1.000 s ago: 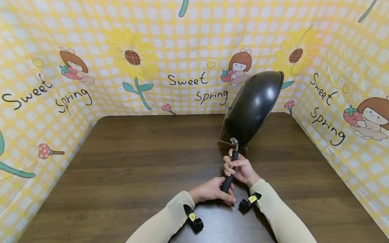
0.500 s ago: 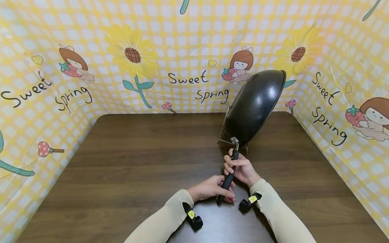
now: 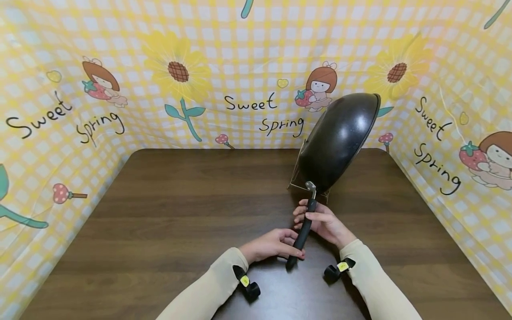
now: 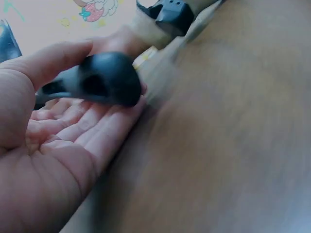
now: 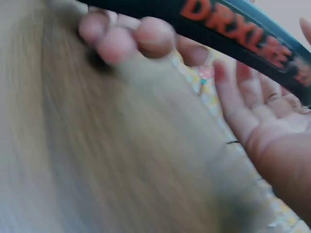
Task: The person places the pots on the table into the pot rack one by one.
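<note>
A black wok (image 3: 340, 138) stands tilted in a thin wire rack (image 3: 290, 184), its rounded underside facing me. Its black handle (image 3: 302, 234) slants down toward the front from a silver metal neck. My left hand (image 3: 266, 246) is at the lower end of the handle, thumb across it, with the other fingers stretched out beneath the handle end (image 4: 114, 80) in the left wrist view. My right hand (image 3: 328, 227) is at the upper handle, thumb in front and loosened fingers behind. Red lettering (image 5: 233, 29) shows along the handle in the right wrist view.
Brown wood-grain table (image 3: 180, 213) lies under everything. Yellow checked cloth (image 3: 248, 58) with printed flowers and figures walls the back and both sides. Each wrist carries a small black camera on a strap.
Both hands have loosened on the handle, their fingers straightening. The left hand has shifted a little left, the right forearm a little right. The wok keeps its place in the rack.
</note>
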### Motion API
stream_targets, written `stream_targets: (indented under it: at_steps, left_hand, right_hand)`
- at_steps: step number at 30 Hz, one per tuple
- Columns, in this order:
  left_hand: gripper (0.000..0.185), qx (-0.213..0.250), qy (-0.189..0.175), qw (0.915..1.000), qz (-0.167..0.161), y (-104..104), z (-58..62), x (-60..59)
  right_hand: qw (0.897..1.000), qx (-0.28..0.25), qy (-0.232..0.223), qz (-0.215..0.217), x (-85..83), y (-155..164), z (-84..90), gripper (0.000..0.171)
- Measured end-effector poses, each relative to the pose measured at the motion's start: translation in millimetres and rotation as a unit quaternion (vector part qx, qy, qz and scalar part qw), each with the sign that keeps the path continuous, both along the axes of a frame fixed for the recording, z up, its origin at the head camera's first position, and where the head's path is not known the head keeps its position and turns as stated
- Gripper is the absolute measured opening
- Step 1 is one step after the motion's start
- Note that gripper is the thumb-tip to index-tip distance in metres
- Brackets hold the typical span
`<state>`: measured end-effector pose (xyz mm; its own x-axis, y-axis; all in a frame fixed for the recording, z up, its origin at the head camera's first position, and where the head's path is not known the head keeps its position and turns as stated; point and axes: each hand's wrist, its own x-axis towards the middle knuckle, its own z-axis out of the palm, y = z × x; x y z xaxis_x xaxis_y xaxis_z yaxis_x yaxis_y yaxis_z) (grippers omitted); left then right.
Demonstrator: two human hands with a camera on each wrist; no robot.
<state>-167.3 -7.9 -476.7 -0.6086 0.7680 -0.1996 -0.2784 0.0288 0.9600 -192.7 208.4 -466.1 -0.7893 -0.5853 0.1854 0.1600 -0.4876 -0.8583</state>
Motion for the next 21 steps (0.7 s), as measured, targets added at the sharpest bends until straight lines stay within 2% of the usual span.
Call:
stream_targets:
  at_steps: [3, 5, 7, 10, 12, 14, 16, 19, 21]
  left_hand:
    - [0.036, -0.021, 0.021, 0.9995, -0.002, -9, 3.2, -2.8]
    - [0.037, -0.032, 0.035, 0.9988, -0.009, -15, 6.1, -4.4]
    - [0.036, -0.039, 0.047, 0.9979, -0.02, -21, 9.8, -5.6]
    - [0.035, -0.068, 0.075, 0.9944, -0.03, -30, 17.6, -7.6]
    - [0.035, -0.095, 0.109, 0.9888, -0.036, -36, 23.8, -8.9]
    - [0.035, -0.125, 0.155, 0.9791, -0.042, -42, 31.0, -10.6]
    - [0.036, -0.156, 0.209, 0.9643, -0.049, -49, 39.2, -12.7]
    - [0.044, -0.207, 0.26, 0.9418, -0.052, -59, 51.6, -14.8]
    - [0.054, -0.242, 0.277, 0.9284, -0.054, -67, 59.2, -15.7]
  right_hand:
    - [0.996, 0.087, 0.015, -0.028, 3.2, 10, 8.2, 0.033]
    - [0.988, 0.15, 0.02, -0.041, 5.9, 15, 14.3, 0.041]
    - [0.975, 0.214, 0.027, -0.05, 8.7, 19, 20.4, 0.053]
    - [0.946, 0.316, 0.048, -0.05, 14.3, 23, 32.0, 0.058]
    - [0.92, 0.382, 0.079, -0.038, 18.8, 25, 41.7, 0.053]
    - [0.884, 0.448, 0.13, -0.024, 23.7, 27, 53.1, 0.049]
    - [0.843, 0.507, 0.178, -0.011, 28.2, 27, 65.6, 0.047]
    - [0.784, 0.576, 0.23, -0.008, 35.2, 24, 86.0, 0.051]
    - [0.758, 0.605, 0.244, -0.017, 39.5, 21, 98.3, 0.052]
